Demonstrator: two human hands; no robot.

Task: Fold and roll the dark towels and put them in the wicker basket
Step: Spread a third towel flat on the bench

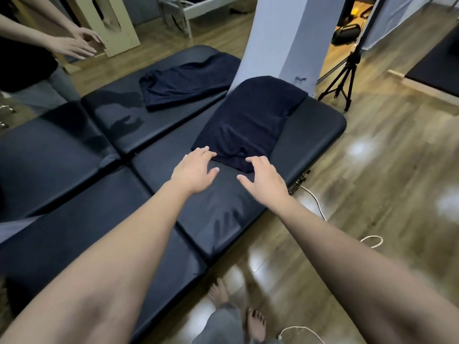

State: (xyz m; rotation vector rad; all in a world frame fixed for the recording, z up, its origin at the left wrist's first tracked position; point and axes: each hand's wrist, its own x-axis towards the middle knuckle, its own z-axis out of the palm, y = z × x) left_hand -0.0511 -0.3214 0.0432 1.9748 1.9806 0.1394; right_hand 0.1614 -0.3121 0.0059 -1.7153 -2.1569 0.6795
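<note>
The person's left hand [192,170] and right hand [263,178] reach over the black padded worktop [315,125], fingers spread and relaxed, gripping nothing. The left fingertips touch the near edge of a dark towel [248,117]; the right fingertips curl just over that same edge, though contact is hard to make out. The towel lies folded lengthwise, its far end draped at the worktop's end against a pale pillar [280,33]. A 2nd dark towel [183,83] lies rumpled on the adjoining pad. Another person's hands [77,44] hover at the upper left, the body cut off. A tripod [344,78] stands on the wooden floor [385,170].
</note>
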